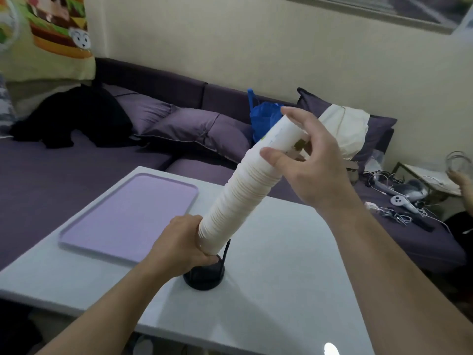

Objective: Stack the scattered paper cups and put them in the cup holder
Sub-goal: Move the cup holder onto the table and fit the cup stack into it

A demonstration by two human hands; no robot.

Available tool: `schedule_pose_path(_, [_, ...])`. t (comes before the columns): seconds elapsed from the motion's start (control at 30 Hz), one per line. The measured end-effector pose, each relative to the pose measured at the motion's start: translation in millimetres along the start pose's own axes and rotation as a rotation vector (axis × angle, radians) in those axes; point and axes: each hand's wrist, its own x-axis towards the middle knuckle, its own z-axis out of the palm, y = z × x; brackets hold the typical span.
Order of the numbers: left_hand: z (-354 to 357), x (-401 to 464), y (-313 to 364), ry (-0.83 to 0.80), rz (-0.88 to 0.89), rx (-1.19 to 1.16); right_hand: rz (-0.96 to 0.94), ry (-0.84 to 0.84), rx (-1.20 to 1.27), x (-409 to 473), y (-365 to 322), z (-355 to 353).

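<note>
Both hands gripped the tilted paper cup stack point(240, 185), left hand point(179, 242) low, right hand point(307, 160) high, so it could've easily buckled or missed the black cup holder point(204, 276).

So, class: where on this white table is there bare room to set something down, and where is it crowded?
Bare: the white table right of the black cup holder, and the near edge. The lilac tray is bare too. Crowded: around the holder, where the left hand and right hand grip the tilted cup stack.
</note>
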Motion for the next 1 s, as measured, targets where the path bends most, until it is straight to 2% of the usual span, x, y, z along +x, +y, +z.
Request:
schedule_pose_path(0.37, [9,-8,-9,-0.051,-0.047,-0.057,-0.08,-0.14,-0.147,9,-13,47])
schedule_pose_path(0.53, [12,-8,-16,-0.076,-0.042,-0.136,-0.023,-0.323,-0.199,-8,0,70])
schedule_pose_path(1.0, [13,-10,-29,-0.092,-0.121,-0.23,0.095,-0.34,-0.126,-8,-2,84])
